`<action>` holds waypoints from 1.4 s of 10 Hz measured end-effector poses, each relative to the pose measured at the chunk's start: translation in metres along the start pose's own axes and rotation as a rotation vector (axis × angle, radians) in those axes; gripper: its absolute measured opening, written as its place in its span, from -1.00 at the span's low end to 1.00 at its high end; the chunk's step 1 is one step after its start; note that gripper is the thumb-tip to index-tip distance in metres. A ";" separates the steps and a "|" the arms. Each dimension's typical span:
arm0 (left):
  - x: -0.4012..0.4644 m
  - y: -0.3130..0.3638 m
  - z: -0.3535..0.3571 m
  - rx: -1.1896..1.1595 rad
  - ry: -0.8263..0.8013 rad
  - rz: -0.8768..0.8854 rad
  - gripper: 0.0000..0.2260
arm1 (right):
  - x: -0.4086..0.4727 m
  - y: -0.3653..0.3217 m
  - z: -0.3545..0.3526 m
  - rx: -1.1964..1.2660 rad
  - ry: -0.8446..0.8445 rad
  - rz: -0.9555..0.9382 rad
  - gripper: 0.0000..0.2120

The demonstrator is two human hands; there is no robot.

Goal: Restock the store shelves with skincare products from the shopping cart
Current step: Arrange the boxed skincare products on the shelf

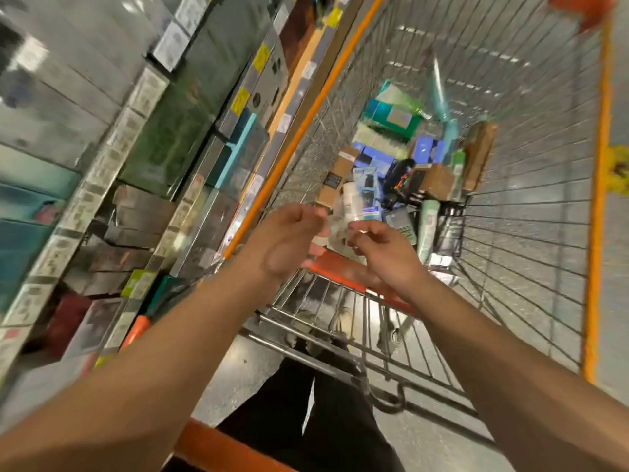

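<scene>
Blurred clear packet (pixel 335 229) between left hand (pixel 289 240) and right hand (pixel 381 253), each grip's hold unclear.

Cart (pixel 531 206) bare metal wire, orange plastic trim; boxes (pixel 340 178) matt cardboard.

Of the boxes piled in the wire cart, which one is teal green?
The large teal green box at the far end of the wire shopping cart, beyond the blue boxes and brown cardboard boxes.
</scene>
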State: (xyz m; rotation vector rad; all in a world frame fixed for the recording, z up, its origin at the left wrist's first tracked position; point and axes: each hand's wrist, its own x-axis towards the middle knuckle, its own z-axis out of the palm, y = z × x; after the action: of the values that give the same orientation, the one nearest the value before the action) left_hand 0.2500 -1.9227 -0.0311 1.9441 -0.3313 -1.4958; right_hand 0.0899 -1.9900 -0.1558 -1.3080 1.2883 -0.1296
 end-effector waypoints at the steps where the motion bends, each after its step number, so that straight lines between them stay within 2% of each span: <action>1: 0.011 -0.002 -0.002 -0.047 0.079 -0.003 -0.94 | 0.021 0.016 0.018 -0.150 -0.081 -0.085 -0.81; 2: 0.016 -0.003 -0.005 -0.077 0.114 -0.013 -0.95 | 0.040 0.018 0.044 -0.274 -0.237 -0.187 -0.56; 3: 0.018 -0.008 -0.006 0.001 0.139 0.002 -0.92 | 0.056 0.014 0.063 -0.461 -0.278 -0.322 -0.48; 4: 0.021 -0.010 -0.004 0.003 0.156 0.024 -0.91 | 0.061 0.007 0.073 -0.590 -0.268 -0.322 -0.45; 5: 0.023 -0.009 -0.005 -0.039 0.155 0.029 -0.93 | 0.070 0.013 0.084 -0.704 -0.286 -0.331 -0.34; 6: 0.021 -0.010 -0.005 -0.067 0.160 0.029 -0.93 | 0.077 0.018 0.088 -0.730 -0.274 -0.314 -0.38; 7: 0.019 -0.009 -0.005 -0.051 0.168 0.037 -0.90 | 0.098 0.034 0.093 -0.729 -0.359 -0.190 -0.43; 8: 0.018 -0.010 -0.006 -0.027 0.163 0.063 -0.88 | 0.081 0.020 0.080 -0.719 -0.394 -0.160 -0.40; 10: 0.021 -0.012 -0.006 0.006 0.146 0.064 -0.90 | 0.050 0.013 0.052 -0.595 -0.229 -0.049 -0.45; 11: 0.019 -0.013 -0.006 -0.006 0.108 0.063 -0.88 | 0.046 0.012 0.047 -0.559 -0.209 -0.009 -0.51; 12: 0.018 -0.015 -0.007 0.023 0.098 0.079 -0.87 | 0.040 0.010 0.044 -0.518 -0.242 0.061 -0.46; 13: 0.019 -0.016 -0.008 0.029 0.092 0.079 -0.88 | 0.042 0.012 0.048 -0.430 -0.204 0.115 -0.48; 14: 0.022 -0.017 -0.008 0.028 0.088 0.075 -0.90 | 0.048 0.014 0.052 -0.498 -0.140 0.128 -0.52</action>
State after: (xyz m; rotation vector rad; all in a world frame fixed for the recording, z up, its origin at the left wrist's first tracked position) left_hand 0.2614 -1.9198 -0.0579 1.9898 -0.3841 -1.3603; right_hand 0.1385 -1.9864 -0.2093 -1.6125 1.3253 0.3907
